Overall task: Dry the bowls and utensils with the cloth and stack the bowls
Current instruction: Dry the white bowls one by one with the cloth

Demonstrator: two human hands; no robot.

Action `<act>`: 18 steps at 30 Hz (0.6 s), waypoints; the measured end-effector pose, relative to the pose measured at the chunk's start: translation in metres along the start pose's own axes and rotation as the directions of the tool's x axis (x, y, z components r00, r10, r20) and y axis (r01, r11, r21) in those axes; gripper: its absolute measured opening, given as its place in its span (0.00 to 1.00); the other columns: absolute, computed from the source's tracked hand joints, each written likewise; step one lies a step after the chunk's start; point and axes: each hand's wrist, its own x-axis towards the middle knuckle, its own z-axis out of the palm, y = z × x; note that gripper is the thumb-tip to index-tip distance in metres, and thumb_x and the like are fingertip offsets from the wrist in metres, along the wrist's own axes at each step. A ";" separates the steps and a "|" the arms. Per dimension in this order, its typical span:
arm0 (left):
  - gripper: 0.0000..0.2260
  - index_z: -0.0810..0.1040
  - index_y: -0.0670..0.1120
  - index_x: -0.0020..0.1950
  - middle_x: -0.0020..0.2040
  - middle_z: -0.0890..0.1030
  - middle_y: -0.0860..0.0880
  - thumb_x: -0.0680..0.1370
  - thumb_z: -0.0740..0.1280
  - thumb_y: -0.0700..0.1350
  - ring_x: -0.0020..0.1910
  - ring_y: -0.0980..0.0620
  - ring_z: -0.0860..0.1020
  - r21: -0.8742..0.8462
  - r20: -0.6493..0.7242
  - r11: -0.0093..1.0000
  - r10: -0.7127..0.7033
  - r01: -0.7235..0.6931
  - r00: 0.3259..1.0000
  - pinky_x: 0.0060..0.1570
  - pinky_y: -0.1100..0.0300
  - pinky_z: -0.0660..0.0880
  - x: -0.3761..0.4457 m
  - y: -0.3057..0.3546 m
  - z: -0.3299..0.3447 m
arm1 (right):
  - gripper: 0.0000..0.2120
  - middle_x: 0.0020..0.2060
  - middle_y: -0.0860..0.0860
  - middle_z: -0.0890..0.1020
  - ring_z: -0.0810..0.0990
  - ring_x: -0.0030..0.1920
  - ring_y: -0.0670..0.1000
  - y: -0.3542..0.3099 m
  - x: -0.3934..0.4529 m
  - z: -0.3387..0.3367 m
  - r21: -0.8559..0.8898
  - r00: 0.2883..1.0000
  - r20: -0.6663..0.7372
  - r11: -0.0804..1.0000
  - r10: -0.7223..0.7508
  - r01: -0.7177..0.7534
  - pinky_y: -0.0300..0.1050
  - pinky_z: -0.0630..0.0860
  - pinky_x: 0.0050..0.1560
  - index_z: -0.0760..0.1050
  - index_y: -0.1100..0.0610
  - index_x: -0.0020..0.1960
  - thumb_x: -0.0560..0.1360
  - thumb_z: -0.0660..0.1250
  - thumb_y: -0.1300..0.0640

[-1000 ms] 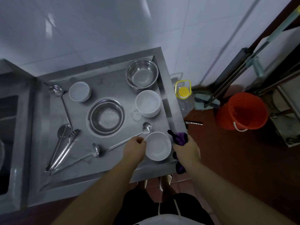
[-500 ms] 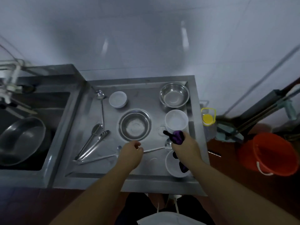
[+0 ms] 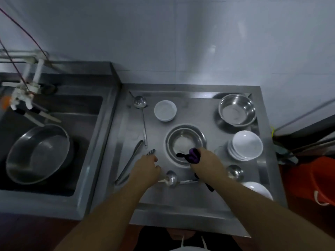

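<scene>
My right hand (image 3: 208,163) grips a purple cloth (image 3: 194,155) over the near rim of the steel bowl (image 3: 184,142) in the middle of the steel counter (image 3: 199,200). My left hand (image 3: 146,169) hovers with relaxed fingers beside the toothed tip of the tongs (image 3: 130,163), holding nothing that I can see. Two ladles lie near the front, their bowls at centre (image 3: 171,178) and at right (image 3: 233,172). A stack of white bowls (image 3: 245,145) stands at right. One white bowl (image 3: 257,189) sits at the near right, partly behind my right arm.
A small white bowl (image 3: 165,110), a long ladle (image 3: 140,102) and a second steel bowl (image 3: 236,110) stand at the back of the counter. The sink at left holds a large steel basin (image 3: 38,153) under a tap (image 3: 27,87). An orange bucket (image 3: 322,182) stands on the floor at right.
My right hand carried the cloth left from the white bowls to the middle steel bowl. My left hand let go of the ladle handle and moved left toward the tongs. The view swung left.
</scene>
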 end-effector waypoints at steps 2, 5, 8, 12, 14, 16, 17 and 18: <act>0.15 0.80 0.48 0.66 0.64 0.80 0.44 0.81 0.65 0.48 0.59 0.44 0.81 0.075 0.025 0.997 0.028 -0.030 0.999 0.56 0.53 0.77 0.023 -0.021 -0.015 | 0.09 0.43 0.50 0.80 0.79 0.41 0.51 -0.022 0.014 0.016 -0.038 0.999 -0.010 0.999 0.039 -0.039 0.50 0.78 0.42 0.75 0.51 0.54 0.74 0.69 0.55; 0.13 0.80 0.46 0.64 0.61 0.79 0.43 0.81 0.64 0.46 0.57 0.41 0.80 0.150 0.060 0.986 0.058 -0.067 0.996 0.54 0.49 0.80 0.058 -0.046 -0.036 | 0.08 0.44 0.51 0.81 0.80 0.41 0.54 -0.048 0.035 0.039 -0.085 0.998 -0.008 0.994 0.068 -0.068 0.51 0.80 0.42 0.75 0.53 0.53 0.76 0.69 0.53; 0.12 0.79 0.45 0.63 0.59 0.77 0.43 0.81 0.63 0.43 0.56 0.42 0.79 0.201 0.099 0.971 0.112 -0.131 0.989 0.54 0.49 0.78 0.089 -0.065 -0.051 | 0.09 0.43 0.50 0.81 0.81 0.42 0.54 -0.068 0.051 0.057 -0.102 0.997 -0.020 0.992 0.068 -0.070 0.53 0.81 0.44 0.75 0.53 0.51 0.78 0.70 0.48; 0.08 0.78 0.42 0.59 0.59 0.78 0.42 0.83 0.62 0.43 0.55 0.42 0.78 0.246 0.118 0.950 0.166 -0.191 0.979 0.53 0.49 0.77 0.124 -0.074 -0.063 | 0.10 0.43 0.50 0.79 0.81 0.41 0.55 -0.079 0.070 0.071 -0.164 0.998 -0.051 0.985 0.048 -0.056 0.49 0.77 0.39 0.74 0.51 0.50 0.78 0.71 0.46; 0.12 0.78 0.42 0.64 0.62 0.77 0.41 0.83 0.62 0.44 0.59 0.41 0.77 0.252 0.127 0.943 0.189 -0.216 0.974 0.58 0.46 0.78 0.141 -0.072 -0.068 | 0.11 0.40 0.48 0.78 0.79 0.38 0.53 -0.080 0.082 0.072 -0.145 0.997 -0.055 0.988 0.055 -0.062 0.46 0.73 0.35 0.73 0.51 0.46 0.78 0.71 0.45; 0.13 0.77 0.42 0.66 0.63 0.77 0.41 0.83 0.63 0.45 0.61 0.40 0.77 0.273 0.147 0.932 0.203 -0.237 0.968 0.59 0.45 0.77 0.157 -0.066 -0.072 | 0.12 0.39 0.46 0.76 0.77 0.36 0.51 -0.080 0.095 0.072 -0.122 0.996 -0.067 0.991 0.050 -0.058 0.46 0.70 0.34 0.74 0.51 0.46 0.78 0.71 0.44; 0.13 0.77 0.42 0.66 0.63 0.76 0.41 0.83 0.64 0.46 0.61 0.40 0.77 0.291 0.161 0.927 0.198 -0.238 0.967 0.59 0.45 0.77 0.165 -0.060 -0.075 | 0.11 0.38 0.45 0.75 0.76 0.35 0.49 -0.079 0.103 0.072 -0.114 0.996 -0.079 0.992 0.050 -0.059 0.46 0.70 0.34 0.74 0.51 0.46 0.78 0.71 0.44; 0.14 0.76 0.43 0.66 0.63 0.76 0.42 0.83 0.64 0.46 0.61 0.40 0.76 0.310 0.173 0.921 0.189 -0.235 0.967 0.58 0.46 0.77 0.173 -0.053 -0.077 | 0.11 0.37 0.44 0.75 0.75 0.35 0.48 -0.077 0.110 0.071 -0.110 0.995 -0.089 0.992 0.053 -0.063 0.45 0.69 0.33 0.74 0.50 0.45 0.77 0.71 0.44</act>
